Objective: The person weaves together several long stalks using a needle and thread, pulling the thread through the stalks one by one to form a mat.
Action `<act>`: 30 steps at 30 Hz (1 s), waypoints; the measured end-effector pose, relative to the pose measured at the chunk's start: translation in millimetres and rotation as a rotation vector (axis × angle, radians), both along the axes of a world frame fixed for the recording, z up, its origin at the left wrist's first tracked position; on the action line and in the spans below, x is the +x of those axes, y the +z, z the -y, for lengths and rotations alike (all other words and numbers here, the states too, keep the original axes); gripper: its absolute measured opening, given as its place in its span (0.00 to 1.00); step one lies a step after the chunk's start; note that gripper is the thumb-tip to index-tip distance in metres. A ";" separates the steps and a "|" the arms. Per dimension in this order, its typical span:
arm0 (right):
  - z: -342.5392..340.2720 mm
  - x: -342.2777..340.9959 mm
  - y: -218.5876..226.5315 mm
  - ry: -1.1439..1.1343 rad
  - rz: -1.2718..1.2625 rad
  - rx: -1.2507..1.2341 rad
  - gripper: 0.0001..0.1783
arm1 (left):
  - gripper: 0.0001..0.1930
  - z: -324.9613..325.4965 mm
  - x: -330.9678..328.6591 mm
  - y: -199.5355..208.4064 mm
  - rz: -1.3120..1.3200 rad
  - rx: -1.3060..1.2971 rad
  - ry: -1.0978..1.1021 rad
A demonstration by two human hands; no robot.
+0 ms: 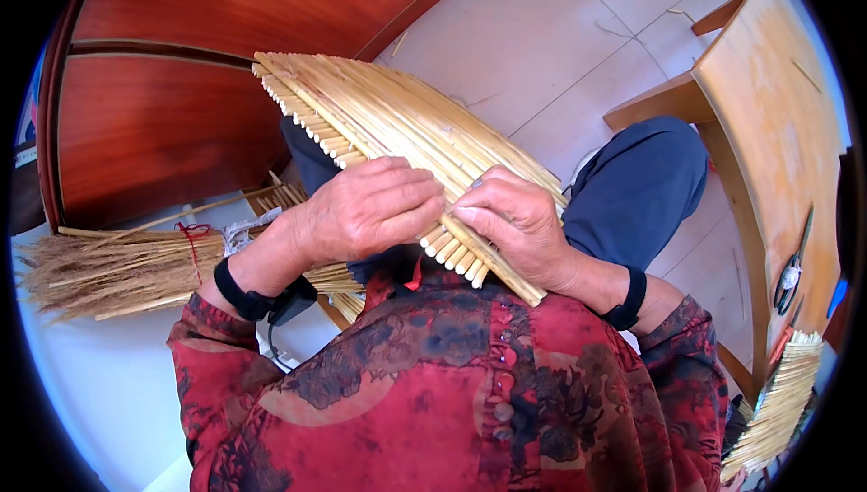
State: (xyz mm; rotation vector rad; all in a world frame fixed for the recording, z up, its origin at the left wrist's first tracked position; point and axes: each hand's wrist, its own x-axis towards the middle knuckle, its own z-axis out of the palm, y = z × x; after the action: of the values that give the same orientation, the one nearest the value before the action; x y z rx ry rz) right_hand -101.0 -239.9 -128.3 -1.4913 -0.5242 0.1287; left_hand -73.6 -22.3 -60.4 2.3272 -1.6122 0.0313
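Note:
A mat of pale straw-coloured stalks (411,117) laid side by side rests across my lap. One thicker stalk (499,266) runs crosswise along its near edge, with cut stalk ends sticking out beneath it. My left hand (361,207) bends its fingers over this edge, the back of the hand turned up. Beside it, my right hand (517,221) is closed at the edge, thumb and forefinger pinched against the cross stalk. The two hands nearly meet. Whether a thin strand lies between the fingertips cannot be made out.
Bundled stalks with feathery brown heads (122,266), tied with red string, lie at the left. A wooden bench (759,85) stands at the right, bearing black-handled scissors (792,271). Another stalk bundle (775,406) is at lower right. A reddish wooden cabinet (172,121) is at upper left.

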 end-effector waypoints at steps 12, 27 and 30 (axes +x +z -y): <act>71.8 48.6 38.8 -0.252 -0.349 0.576 0.10 | 0.14 -7.3 5.8 1.8 -0.079 0.038 -0.057; 71.6 87.3 67.5 0.034 -0.536 0.229 0.11 | 0.13 -3.7 2.6 -2.6 -0.052 0.020 0.014; 58.6 76.2 55.6 0.029 -0.381 -0.264 0.11 | 0.12 -4.4 1.0 -2.9 -0.041 0.019 0.003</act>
State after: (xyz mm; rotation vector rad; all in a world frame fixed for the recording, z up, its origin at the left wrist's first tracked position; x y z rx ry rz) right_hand -24.8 -298.6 -72.7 -1.6644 -0.2256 0.5108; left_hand -72.6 -17.8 -63.2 2.3290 -1.5966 -0.0310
